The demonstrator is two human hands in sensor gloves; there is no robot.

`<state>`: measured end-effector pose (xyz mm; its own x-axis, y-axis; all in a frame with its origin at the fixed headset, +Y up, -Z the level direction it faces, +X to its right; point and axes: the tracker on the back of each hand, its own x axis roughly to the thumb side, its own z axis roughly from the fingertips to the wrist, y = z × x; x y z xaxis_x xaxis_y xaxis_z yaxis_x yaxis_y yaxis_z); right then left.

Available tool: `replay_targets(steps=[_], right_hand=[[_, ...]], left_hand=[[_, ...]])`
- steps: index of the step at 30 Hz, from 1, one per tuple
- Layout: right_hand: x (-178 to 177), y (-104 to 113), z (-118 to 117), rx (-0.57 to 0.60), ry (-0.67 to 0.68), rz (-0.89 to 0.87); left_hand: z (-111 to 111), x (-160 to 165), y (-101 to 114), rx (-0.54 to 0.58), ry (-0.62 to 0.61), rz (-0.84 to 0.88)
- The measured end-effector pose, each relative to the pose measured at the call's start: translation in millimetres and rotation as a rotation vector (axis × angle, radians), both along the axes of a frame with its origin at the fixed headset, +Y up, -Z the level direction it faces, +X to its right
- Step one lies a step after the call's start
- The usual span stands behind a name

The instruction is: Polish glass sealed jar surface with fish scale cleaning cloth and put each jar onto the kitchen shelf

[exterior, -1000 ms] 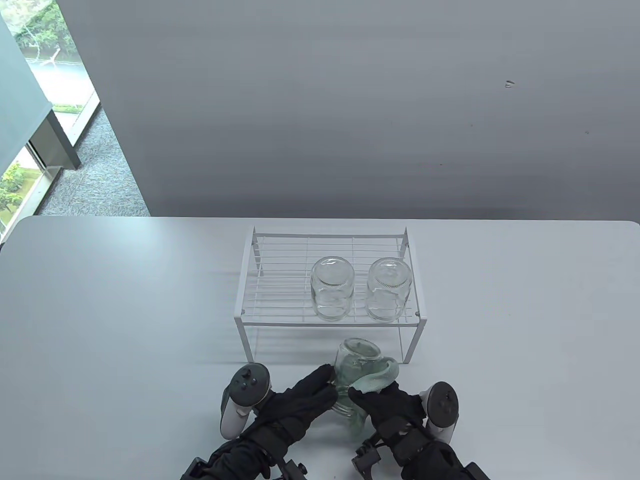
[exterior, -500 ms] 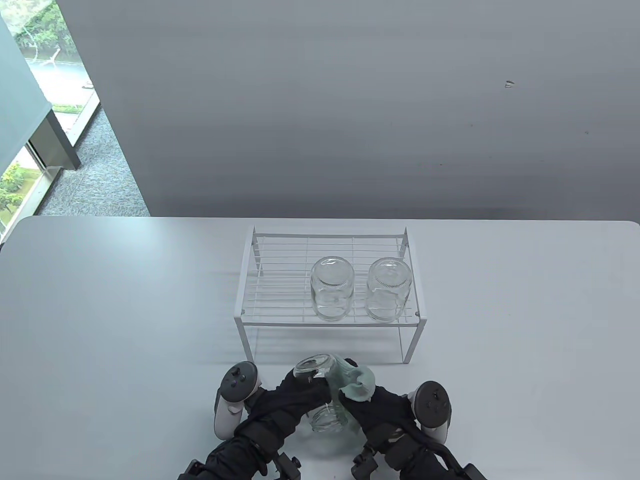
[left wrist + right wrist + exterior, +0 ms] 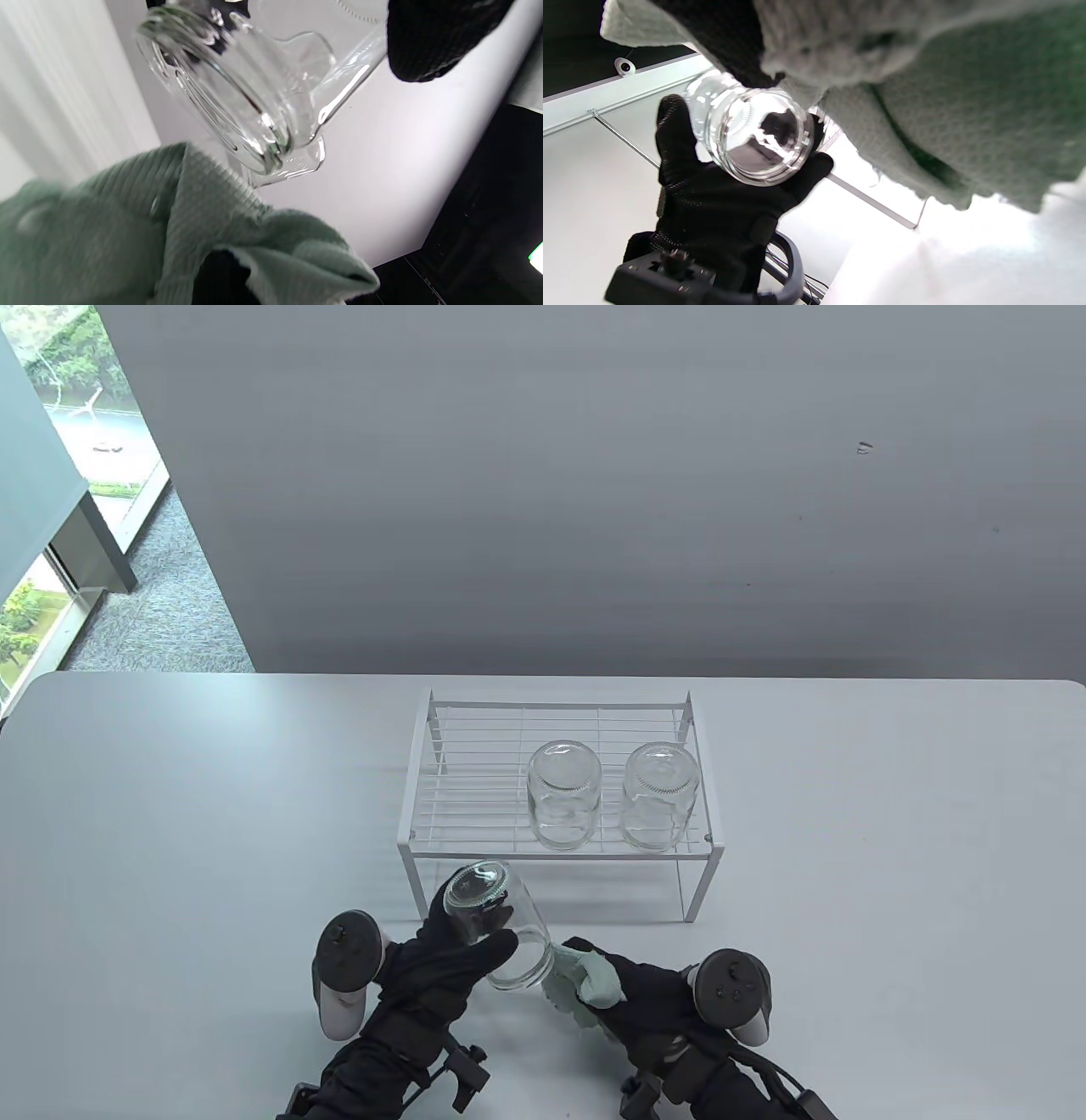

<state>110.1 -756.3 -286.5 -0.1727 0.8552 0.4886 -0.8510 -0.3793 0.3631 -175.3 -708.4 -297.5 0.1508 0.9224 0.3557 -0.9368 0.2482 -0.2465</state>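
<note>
My left hand [image 3: 454, 954] grips a clear glass jar [image 3: 501, 929] above the table, just in front of the white wire shelf [image 3: 475, 789]. The jar is tilted, its base up and to the left, its open mouth [image 3: 763, 140] toward my right hand. My right hand [image 3: 632, 993] holds the bunched pale green cloth [image 3: 590, 980] against the jar's mouth end. In the left wrist view the jar's mouth [image 3: 220, 97] hangs just above the cloth [image 3: 169, 237]. Two more jars [image 3: 564, 806] [image 3: 660, 797] stand upside down on the shelf's right half.
The shelf's left half [image 3: 462, 780] holds nothing. The white table [image 3: 170, 814] spreads wide on both sides. A grey wall stands behind the table, and a window lies at the far left.
My left hand has carried the jar up and to the left, turning its base further left. The cloth slid from the jar's side down to its mouth end.
</note>
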Motion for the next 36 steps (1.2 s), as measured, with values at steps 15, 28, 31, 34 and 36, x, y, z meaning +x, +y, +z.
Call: replay_targets(steps=[15,28,31,34,36], right_hand=[[9,4,-2,-0.01,-0.036,-0.069],[14,6,-2,-0.007,-0.042,-0.092],[14,6,-2,-0.007,-0.041,-0.093],[14,6,-2,-0.01,-0.039,-0.093],[14,6,-2,-0.009,-0.037,-0.092]], left_hand=[[-43,-22,56,0.294,0.41,-0.259],[-79,-4,50,0.178,0.513,-0.401],[-80,-2,49,0.175,0.524,-0.423],[-81,0,48,0.176,0.534,-0.448],[-81,1,47,0.177,0.539,-0.463]])
